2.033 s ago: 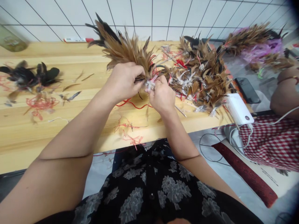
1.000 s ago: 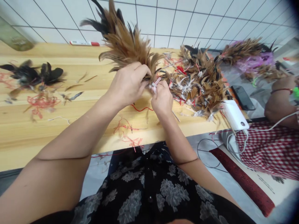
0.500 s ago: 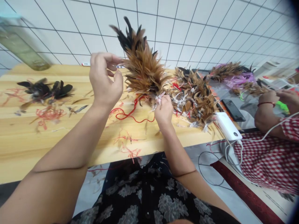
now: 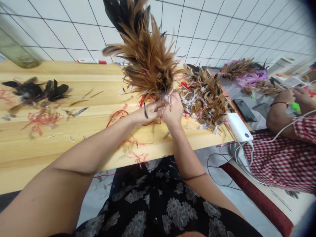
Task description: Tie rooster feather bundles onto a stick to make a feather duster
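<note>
A feather duster [image 4: 153, 62] with brown and black feathers stands up from the table, leaning left. My right hand [image 4: 174, 110] is closed round its lower end, where whitish quills or wrapping show at the thumb. My left hand [image 4: 153, 112] meets the right one just below the feathers, fingers drawn together; whatever they pinch is hidden. A small dark feather [image 4: 145, 111] crosses the left hand. Red cord [image 4: 116, 116] runs on the tabletop beneath and beside the left hand. Right of my hands lies a heap of brown feather bunches [image 4: 209, 98] with whitish ends.
Black feathers [image 4: 34, 92] and a tangle of red threads [image 4: 43, 118] lie left. Markers [image 4: 91, 61] rest by the tiled wall, near a bottle [image 4: 17, 49]. At right are a white power bank [image 4: 239, 127], a phone [image 4: 244, 110] and another person's hands [image 4: 293, 97].
My left hand has come down from beside the feathers to the right hand at the duster's base. The duster appears larger and higher in view. The camera view has shifted slightly.
</note>
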Motion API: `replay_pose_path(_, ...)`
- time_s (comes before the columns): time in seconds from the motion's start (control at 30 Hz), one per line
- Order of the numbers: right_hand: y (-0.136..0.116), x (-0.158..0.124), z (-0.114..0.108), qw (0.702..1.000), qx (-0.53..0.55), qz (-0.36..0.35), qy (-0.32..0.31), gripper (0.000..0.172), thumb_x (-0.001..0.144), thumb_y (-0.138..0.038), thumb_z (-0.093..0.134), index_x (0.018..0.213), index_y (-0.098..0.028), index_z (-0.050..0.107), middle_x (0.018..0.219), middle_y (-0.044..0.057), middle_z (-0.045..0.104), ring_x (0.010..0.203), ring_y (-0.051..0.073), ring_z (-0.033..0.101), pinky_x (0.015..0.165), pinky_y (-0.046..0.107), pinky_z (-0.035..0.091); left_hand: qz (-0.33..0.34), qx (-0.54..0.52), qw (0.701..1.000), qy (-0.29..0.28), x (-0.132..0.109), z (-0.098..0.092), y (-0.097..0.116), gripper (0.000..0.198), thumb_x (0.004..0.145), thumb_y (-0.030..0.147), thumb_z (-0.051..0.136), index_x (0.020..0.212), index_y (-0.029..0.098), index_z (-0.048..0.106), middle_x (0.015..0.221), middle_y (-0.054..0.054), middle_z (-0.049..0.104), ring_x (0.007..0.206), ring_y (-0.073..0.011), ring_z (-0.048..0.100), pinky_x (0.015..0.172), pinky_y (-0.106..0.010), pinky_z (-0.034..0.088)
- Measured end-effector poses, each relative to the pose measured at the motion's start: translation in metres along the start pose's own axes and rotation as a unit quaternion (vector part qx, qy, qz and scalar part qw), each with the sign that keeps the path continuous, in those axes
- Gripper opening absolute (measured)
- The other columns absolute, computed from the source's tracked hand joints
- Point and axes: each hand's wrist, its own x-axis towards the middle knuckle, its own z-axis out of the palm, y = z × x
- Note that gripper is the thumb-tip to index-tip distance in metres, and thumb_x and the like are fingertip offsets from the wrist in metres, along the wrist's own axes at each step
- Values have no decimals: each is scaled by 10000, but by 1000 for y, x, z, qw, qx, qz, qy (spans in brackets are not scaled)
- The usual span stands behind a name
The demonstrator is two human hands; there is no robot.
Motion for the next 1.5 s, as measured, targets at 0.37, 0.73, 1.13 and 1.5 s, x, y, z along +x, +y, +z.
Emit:
replay_pose_path(0.37, 6, -1, -1, 997, -55, 57, 22, 301, 1069, -267, 347, 1068, -195, 639, 1233, 160, 627, 1167, 271, 677, 1025, 442, 584, 31, 279, 957, 68, -7, -30, 14, 332, 896, 475, 550, 732, 202, 643, 707, -36, 663, 706, -194, 583, 726, -297, 439)
replay_pose_path(0.73, 16, 8, -9, 988, -111, 103, 32, 341, 1059, -187, 330, 1134, -163, 662, 1328, 198, 607, 1340, 320, 583, 1149, 552, 500, 84, 417, 905, -25, -8, -20, 7, 183, 858, 265, 478, 691, 210, 532, 644, -28, 593, 618, -190, 538, 645, -305, 364)
replay_pose_path(1.13, 28, 14, 4, 992, -125, 28, -21, 361, 1112, -240, 302, 1085, -157, 652, 1221, 156, 626, 1178, 292, 668, 966, 457, 580, 185, 507, 842, 28, -35, -35, 58, 231, 929, 339, 506, 748, 264, 629, 738, -58, 651, 762, -251, 626, 751, -368, 458)
replay_pose_path(1.5, 11, 14, -32, 920, -194, -203, -272, 280, 1105, -288, 369, 1058, -225, 637, 1070, 76, 726, 989, 216, 622, 814, 349, 493, 187, 563, 800, 90, -24, -63, 66, 410, 996, 474, 449, 727, 235, 645, 731, -63, 557, 792, -237, 576, 789, -398, 452)
